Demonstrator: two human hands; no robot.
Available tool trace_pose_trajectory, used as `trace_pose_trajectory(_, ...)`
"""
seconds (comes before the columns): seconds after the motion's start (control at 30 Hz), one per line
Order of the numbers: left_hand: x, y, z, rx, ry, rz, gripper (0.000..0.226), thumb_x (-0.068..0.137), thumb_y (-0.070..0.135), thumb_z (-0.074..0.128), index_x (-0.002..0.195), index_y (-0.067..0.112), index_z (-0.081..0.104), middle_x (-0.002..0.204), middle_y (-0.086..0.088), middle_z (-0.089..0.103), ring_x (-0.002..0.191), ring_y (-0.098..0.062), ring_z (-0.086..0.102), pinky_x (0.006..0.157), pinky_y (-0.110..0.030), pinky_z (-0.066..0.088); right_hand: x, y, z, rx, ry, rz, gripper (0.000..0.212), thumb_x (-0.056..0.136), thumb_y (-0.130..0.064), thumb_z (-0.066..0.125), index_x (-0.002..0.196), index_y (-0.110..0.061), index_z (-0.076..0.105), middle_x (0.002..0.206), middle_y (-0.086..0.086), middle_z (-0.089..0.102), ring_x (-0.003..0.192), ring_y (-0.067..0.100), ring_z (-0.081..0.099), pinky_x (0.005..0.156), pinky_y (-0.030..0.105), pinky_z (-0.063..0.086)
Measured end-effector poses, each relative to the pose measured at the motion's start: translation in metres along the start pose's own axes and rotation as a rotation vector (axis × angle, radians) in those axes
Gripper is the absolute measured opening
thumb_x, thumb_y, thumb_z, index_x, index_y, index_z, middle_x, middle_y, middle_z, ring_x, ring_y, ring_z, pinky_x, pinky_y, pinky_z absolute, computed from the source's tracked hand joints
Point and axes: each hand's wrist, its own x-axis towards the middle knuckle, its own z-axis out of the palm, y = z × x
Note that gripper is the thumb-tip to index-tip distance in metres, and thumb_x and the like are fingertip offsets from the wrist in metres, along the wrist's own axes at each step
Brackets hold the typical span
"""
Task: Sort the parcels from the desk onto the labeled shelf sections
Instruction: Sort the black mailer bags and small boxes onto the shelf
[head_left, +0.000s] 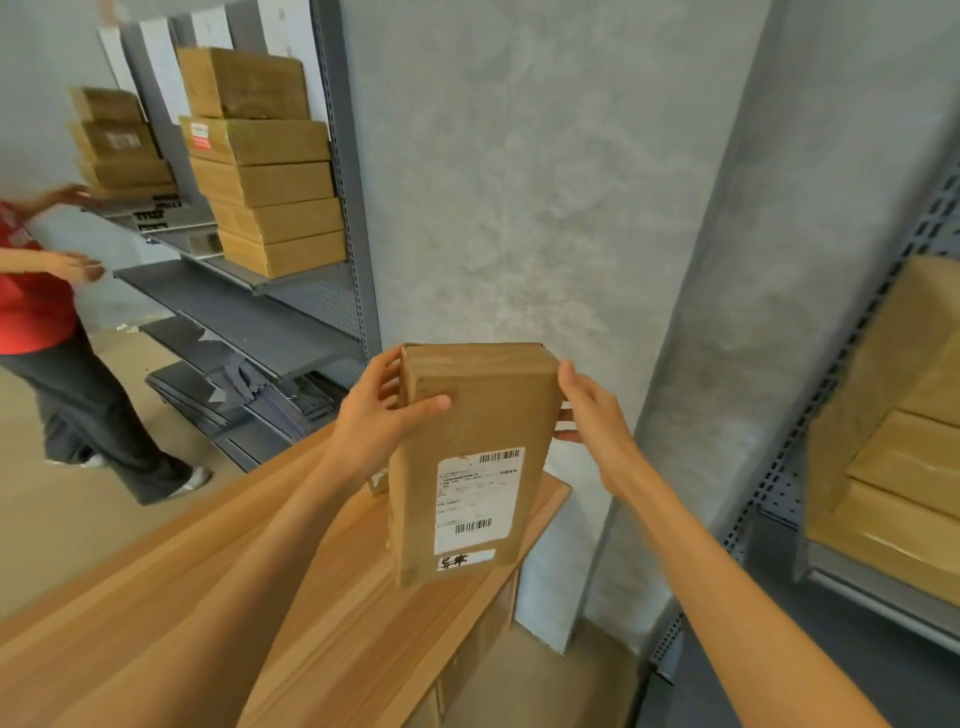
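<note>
A flat brown cardboard parcel (483, 415) with a white shipping label and barcodes is held upright above the wooden desk (208, 597). My left hand (382, 415) grips its upper left edge, thumb across the front. My right hand (592, 415) presses its fingertips against the upper right edge. The grey shelf unit (291, 322) at the left carries a stack of several brown parcels (265, 171) and a second stack (117, 140) further left. Another shelf (779, 457) at the right holds flat parcels (904, 431).
A person in a red shirt (31, 291) stands at the left shelf, hands near the far stack. A grey concrete pillar (545, 208) rises straight ahead behind the desk's end. Loose grey shelf boards (218, 379) lie on the floor below the left shelf.
</note>
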Motion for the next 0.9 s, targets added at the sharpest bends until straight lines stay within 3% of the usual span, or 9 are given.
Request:
trace_pose_trajectory(0.1, 0.01, 0.008, -0.011, -0.035, 0.075, -0.02, 0.067, 0.071, 0.048, 0.077, 0.131, 0.032, 0.051, 0.121, 0.008, 0.061, 0.109, -0.011, 0.06, 0.088, -0.033, 0.052, -0.004, 0.009, -0.009, -0.064, -0.116, -0.035, 0.061, 0.092, -0.056, 0.045, 0.144, -0.027, 0.038, 0.136, -0.01, 0.05, 0.12, 0.009, 0.051, 0.1, 0.033, 0.044)
trace_pose_trajectory(0.2, 0.016, 0.021, -0.019, -0.13, 0.134, -0.056, 0.058, 0.077, 0.052, 0.071, 0.126, 0.026, 0.056, 0.117, 0.005, 0.064, 0.104, -0.013, 0.063, 0.086, -0.035, 0.054, -0.009, 0.024, -0.02, -0.162, -0.205, -0.012, 0.077, 0.082, -0.062, 0.055, 0.148, -0.033, 0.029, 0.142, -0.013, 0.043, 0.125, 0.01, 0.047, 0.103, 0.034, 0.043)
trace_pose_trajectory(0.27, 0.021, 0.028, -0.023, -0.181, 0.169, -0.082, 0.046, 0.085, 0.049, 0.062, 0.122, 0.023, 0.058, 0.115, 0.003, 0.065, 0.102, -0.015, 0.064, 0.079, -0.034, 0.055, -0.014, 0.034, -0.026, -0.151, -0.255, 0.02, 0.08, 0.077, -0.063, 0.062, 0.145, -0.035, 0.032, 0.138, -0.013, 0.05, 0.117, 0.01, 0.058, 0.097, 0.037, 0.05)
trace_pose_trajectory(0.37, 0.026, 0.035, -0.025, -0.213, 0.183, -0.116, 0.044, 0.087, 0.05, 0.059, 0.121, 0.022, 0.058, 0.114, 0.002, 0.065, 0.103, -0.018, 0.063, 0.074, -0.03, 0.052, -0.024, 0.036, -0.028, -0.077, -0.234, 0.019, 0.066, 0.074, -0.057, 0.066, 0.132, -0.033, 0.047, 0.115, -0.01, 0.068, 0.094, 0.008, 0.07, 0.082, 0.031, 0.057)
trace_pose_trajectory(0.5, 0.032, 0.036, -0.021, -0.228, 0.182, -0.154, 0.046, 0.087, 0.054, 0.057, 0.121, 0.023, 0.057, 0.115, 0.004, 0.063, 0.107, -0.02, 0.061, 0.08, -0.034, 0.051, -0.024, 0.031, -0.03, -0.042, -0.153, -0.032, 0.049, 0.075, -0.054, 0.067, 0.119, -0.037, 0.056, 0.104, -0.007, 0.072, 0.086, 0.011, 0.072, 0.079, 0.034, 0.058)
trace_pose_trajectory(0.6, 0.035, 0.035, -0.02, -0.219, 0.123, -0.177, 0.058, 0.085, 0.057, 0.057, 0.13, 0.02, 0.052, 0.12, 0.002, 0.061, 0.108, -0.021, 0.061, 0.076, -0.032, 0.051, -0.02, 0.024, -0.039, -0.075, -0.138, -0.044, 0.036, 0.081, -0.048, 0.068, 0.114, -0.036, 0.06, 0.098, -0.007, 0.074, 0.083, 0.013, 0.072, 0.079, 0.037, 0.058)
trace_pose_trajectory(0.67, 0.038, 0.035, -0.023, -0.193, 0.088, -0.171, 0.069, 0.078, 0.059, 0.063, 0.134, 0.022, 0.048, 0.123, 0.001, 0.06, 0.11, -0.022, 0.061, 0.082, -0.036, 0.053, -0.017, 0.02, -0.05, -0.092, -0.156, -0.031, 0.037, 0.08, -0.049, 0.07, 0.112, -0.033, 0.062, 0.095, -0.007, 0.075, 0.082, 0.014, 0.073, 0.079, 0.038, 0.058)
trace_pose_trajectory(0.77, 0.044, 0.034, -0.028, -0.122, 0.022, -0.151, 0.088, 0.066, 0.064, 0.073, 0.14, 0.03, 0.041, 0.126, 0.005, 0.059, 0.115, -0.018, 0.058, 0.098, -0.046, 0.047, -0.014, 0.012, -0.068, -0.103, -0.205, -0.007, 0.054, 0.07, -0.059, 0.073, 0.114, -0.028, 0.064, 0.097, -0.003, 0.075, 0.085, 0.019, 0.073, 0.08, 0.041, 0.058)
trace_pose_trajectory(0.9, 0.04, 0.043, -0.022, -0.063, -0.149, -0.112, 0.08, 0.049, 0.074, 0.074, 0.118, 0.037, 0.057, 0.108, 0.012, 0.07, 0.099, -0.009, 0.067, 0.086, -0.031, 0.05, -0.014, -0.002, -0.088, -0.145, -0.235, 0.009, 0.047, 0.072, -0.052, 0.075, 0.11, -0.026, 0.067, 0.095, -0.002, 0.075, 0.085, 0.019, 0.073, 0.08, 0.038, 0.058)
